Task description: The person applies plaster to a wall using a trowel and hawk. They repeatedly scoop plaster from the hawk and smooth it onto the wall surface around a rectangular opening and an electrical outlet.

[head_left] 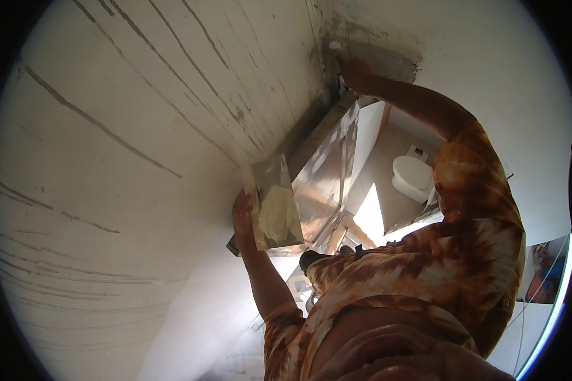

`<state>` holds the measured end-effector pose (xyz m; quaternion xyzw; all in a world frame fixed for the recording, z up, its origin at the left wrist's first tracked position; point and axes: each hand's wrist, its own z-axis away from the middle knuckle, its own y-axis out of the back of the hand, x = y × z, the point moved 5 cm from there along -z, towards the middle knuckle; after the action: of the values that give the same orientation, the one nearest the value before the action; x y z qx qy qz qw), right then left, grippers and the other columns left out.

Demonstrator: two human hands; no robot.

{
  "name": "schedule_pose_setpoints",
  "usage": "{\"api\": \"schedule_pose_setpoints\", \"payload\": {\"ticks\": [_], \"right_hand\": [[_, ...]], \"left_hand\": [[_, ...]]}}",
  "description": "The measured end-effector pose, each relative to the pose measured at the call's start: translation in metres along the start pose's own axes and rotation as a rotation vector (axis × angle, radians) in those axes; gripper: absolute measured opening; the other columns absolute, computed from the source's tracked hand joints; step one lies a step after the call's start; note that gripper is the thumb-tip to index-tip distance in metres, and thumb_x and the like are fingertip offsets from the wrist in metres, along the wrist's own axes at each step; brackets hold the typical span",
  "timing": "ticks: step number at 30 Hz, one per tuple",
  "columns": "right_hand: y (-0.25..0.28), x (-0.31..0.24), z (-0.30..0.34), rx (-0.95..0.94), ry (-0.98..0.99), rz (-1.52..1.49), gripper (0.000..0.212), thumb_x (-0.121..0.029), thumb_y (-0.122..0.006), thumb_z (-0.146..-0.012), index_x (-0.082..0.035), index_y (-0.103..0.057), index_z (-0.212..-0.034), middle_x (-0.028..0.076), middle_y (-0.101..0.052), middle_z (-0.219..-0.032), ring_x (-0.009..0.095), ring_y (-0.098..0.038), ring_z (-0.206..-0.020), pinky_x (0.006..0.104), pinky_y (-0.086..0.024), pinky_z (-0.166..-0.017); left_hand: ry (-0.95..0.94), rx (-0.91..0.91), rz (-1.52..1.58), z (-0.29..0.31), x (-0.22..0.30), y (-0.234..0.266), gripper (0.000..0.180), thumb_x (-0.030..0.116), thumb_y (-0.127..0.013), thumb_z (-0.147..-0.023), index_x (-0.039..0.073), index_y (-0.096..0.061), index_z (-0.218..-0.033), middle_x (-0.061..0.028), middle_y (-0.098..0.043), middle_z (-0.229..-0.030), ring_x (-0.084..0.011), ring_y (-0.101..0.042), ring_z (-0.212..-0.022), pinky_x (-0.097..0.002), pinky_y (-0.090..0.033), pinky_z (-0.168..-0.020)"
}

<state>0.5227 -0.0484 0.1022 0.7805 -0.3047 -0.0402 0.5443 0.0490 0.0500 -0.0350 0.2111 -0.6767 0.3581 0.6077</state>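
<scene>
- Your left hand [242,216] is clamped on the edge of a flat metal board [274,203], held up close against the white wall [108,159].
- The board is tilted, its face turned toward you, and a lump of pale putty [279,214] sits on its lower middle, touching the metal.
- The board's upper part is bare and grey, with thin smears.
- Your right hand [356,74] is raised well above the left, pressed into the corner where the wall meets a rough grey patch [388,60] of bare plaster.
- Your right fingers are closed around something small and dark at that corner; you cannot tell what it is, because the hand hides it.
- The 2 hands are well apart, with a shiny metal panel [327,165] running between them, from the corner down to just behind the board.
- Dark streaks and scratch lines cross the wall to the left of the board.
- Your sleeve [464,165] is orange and white tie-dye, and the same cloth covers your chest at the lower right.
- Below, past the panel, a white toilet [412,176] stands on a pale floor, with a bright patch of sunlight [370,216] just beside it.
</scene>
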Motion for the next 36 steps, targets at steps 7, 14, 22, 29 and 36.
{"api": "schedule_pose_setpoints", "payload": {"ticks": [7,14,22,29,36], "right_hand": [[0.03,-0.025,0.033,-0.276,0.26,0.019,0.025,-0.026,-0.069,-0.083,-0.004,-0.074,-0.095,0.018,-0.071,-0.079,0.033,-0.072,-0.083,0.0455,-0.057,-0.072],[0.021,-0.004,0.011,-0.205,0.055,-0.139,0.035,-0.029,-0.071,-0.082,-0.003,-0.071,-0.105,0.015,-0.071,-0.08,0.031,-0.072,-0.079,0.0484,-0.055,-0.071],[0.046,-0.001,0.005,-0.112,0.194,-0.028,0.058,-0.015,-0.058,-0.091,0.005,-0.041,-0.142,0.018,-0.069,-0.082,0.033,-0.071,-0.085,0.0434,-0.056,-0.067],[0.06,-0.008,-0.005,-0.144,-0.047,0.04,0.057,-0.009,-0.056,-0.092,0.009,-0.038,-0.143,0.022,-0.07,-0.096,0.034,-0.071,-0.091,0.0462,-0.058,-0.075],[0.046,-0.009,-0.008,-0.149,-0.043,-0.152,0.058,-0.005,-0.06,-0.089,0.004,-0.042,-0.143,0.022,-0.069,-0.102,0.037,-0.069,-0.096,0.0502,-0.056,-0.08]], "left_hand": [[0.03,-0.167,0.259,0.007,0.017,-0.025,0.058,0.028,-0.057,-0.091,-0.006,-0.05,-0.137,-0.0114,-0.062,-0.122,-0.0212,-0.06,-0.108,-0.0318,-0.045,-0.095],[0.021,-0.032,0.137,0.009,0.018,-0.022,0.059,0.029,-0.059,-0.089,-0.006,-0.052,-0.135,-0.0113,-0.062,-0.122,-0.0217,-0.061,-0.108,-0.0332,-0.046,-0.095],[0.046,-0.105,0.154,0.011,0.021,-0.026,0.058,0.026,-0.059,-0.089,-0.006,-0.051,-0.136,-0.0109,-0.062,-0.122,-0.0215,-0.06,-0.109,-0.0329,-0.045,-0.097],[0.046,-0.052,0.222,0.014,0.024,-0.03,0.056,0.025,-0.058,-0.09,-0.006,-0.051,-0.136,-0.0105,-0.063,-0.12,-0.0207,-0.061,-0.106,-0.0327,-0.046,-0.095],[0.053,-0.023,0.147,0.017,0.034,-0.035,0.055,0.023,-0.058,-0.09,-0.006,-0.05,-0.136,-0.0121,-0.063,-0.12,-0.0218,-0.062,-0.107,-0.0324,-0.048,-0.094]]}}
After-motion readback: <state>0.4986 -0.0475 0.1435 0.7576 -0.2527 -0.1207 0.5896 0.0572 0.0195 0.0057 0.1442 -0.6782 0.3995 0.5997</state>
